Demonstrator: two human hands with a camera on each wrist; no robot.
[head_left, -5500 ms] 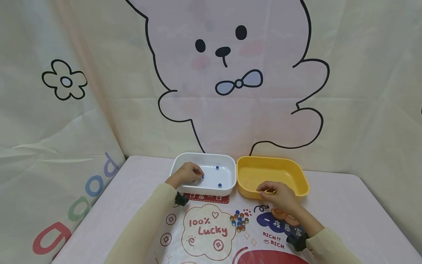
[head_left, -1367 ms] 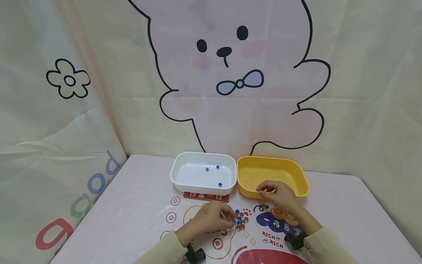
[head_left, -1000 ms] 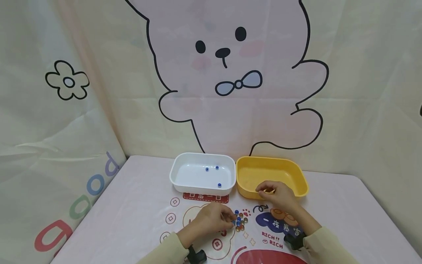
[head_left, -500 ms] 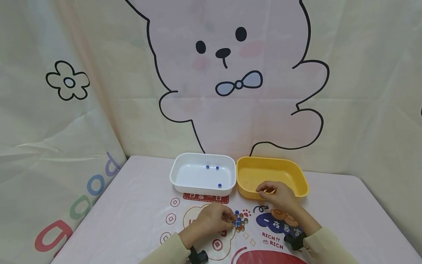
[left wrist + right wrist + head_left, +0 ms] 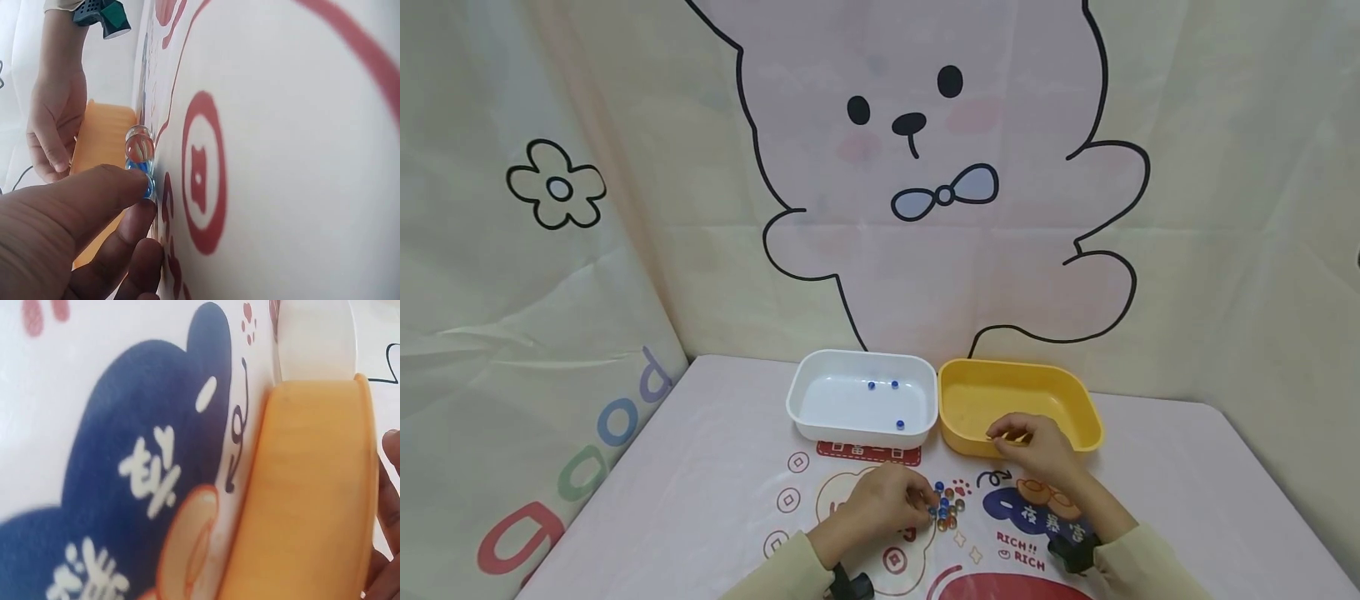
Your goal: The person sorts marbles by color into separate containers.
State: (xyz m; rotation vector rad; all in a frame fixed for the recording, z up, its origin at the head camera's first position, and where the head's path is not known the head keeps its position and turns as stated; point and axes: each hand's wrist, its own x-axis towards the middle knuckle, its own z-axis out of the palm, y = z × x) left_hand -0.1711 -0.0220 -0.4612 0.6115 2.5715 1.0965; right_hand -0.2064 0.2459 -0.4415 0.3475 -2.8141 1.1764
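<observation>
My left hand (image 5: 891, 500) is low over the table at the left side of a small cluster of glass marbles (image 5: 951, 504), some blue and some amber-brown. In the left wrist view its thumb and forefinger pinch a blue marble (image 5: 150, 187) that is partly covered by the thumb. An amber-streaked marble (image 5: 139, 149) lies just beyond. Over the front rim of the yellow tray (image 5: 955, 437), my right hand (image 5: 1037, 446) hangs with loosely curled fingers, no marble showing in them. The white tray (image 5: 801, 421) holds three blue marbles (image 5: 900, 425), spaced apart.
The two trays stand side by side at the back of the table, white left and yellow right. A printed mat (image 5: 895, 560) with red and dark blue drawings covers the front middle. Behind the table hangs a cloth (image 5: 1210, 250) printed with a bear.
From inside the white tray, where it was at a blue marble, my left hand has come back to the cluster. That marble shifted slightly in the tray. My right hand has stayed in place.
</observation>
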